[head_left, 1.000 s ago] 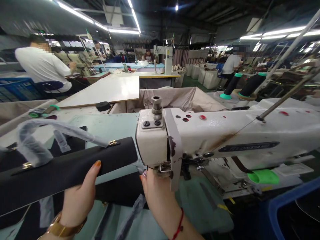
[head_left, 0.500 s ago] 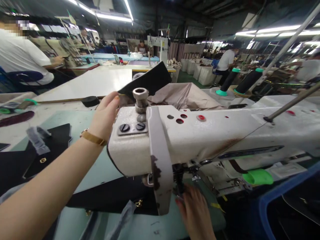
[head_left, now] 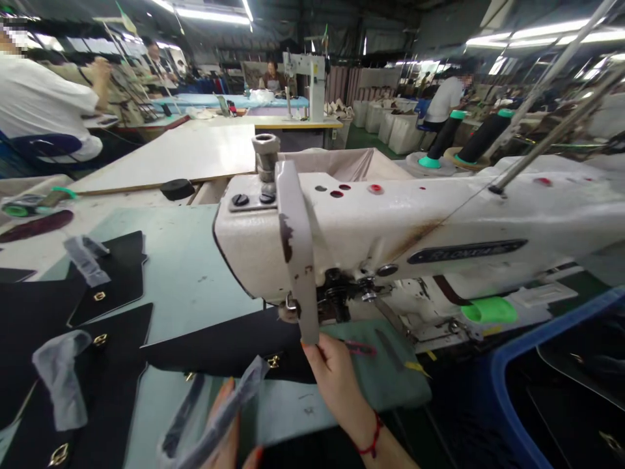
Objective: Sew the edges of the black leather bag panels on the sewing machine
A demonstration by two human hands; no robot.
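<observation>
A black bag panel [head_left: 219, 345] with gold fittings lies under the head of a white sewing machine [head_left: 390, 228]. A handle in clear plastic wrap [head_left: 239, 397] hangs from it toward me. My left hand [head_left: 222, 430] is at the panel's near edge, partly covered by the wrapped handle, its fingers apart. My right hand [head_left: 336, 378], with a red cord at the wrist, is closed at the panel's right end, right below the machine's grey lever [head_left: 295, 254]; the fingertips are partly hidden. A pink-handled tool [head_left: 360, 348] lies beside it.
More black panels [head_left: 114, 273] with wrapped handles lie to the left on the pale green table [head_left: 195, 267]. A blue bin [head_left: 502, 371] with black pieces stands at the right. Two black thread cones [head_left: 446, 140] stand behind the machine. A co-worker [head_left: 43, 107] sits at far left.
My left hand has come back from behind the machine to the near edge; the black piece raised there is out of sight. My right hand has moved left from the needle area.
</observation>
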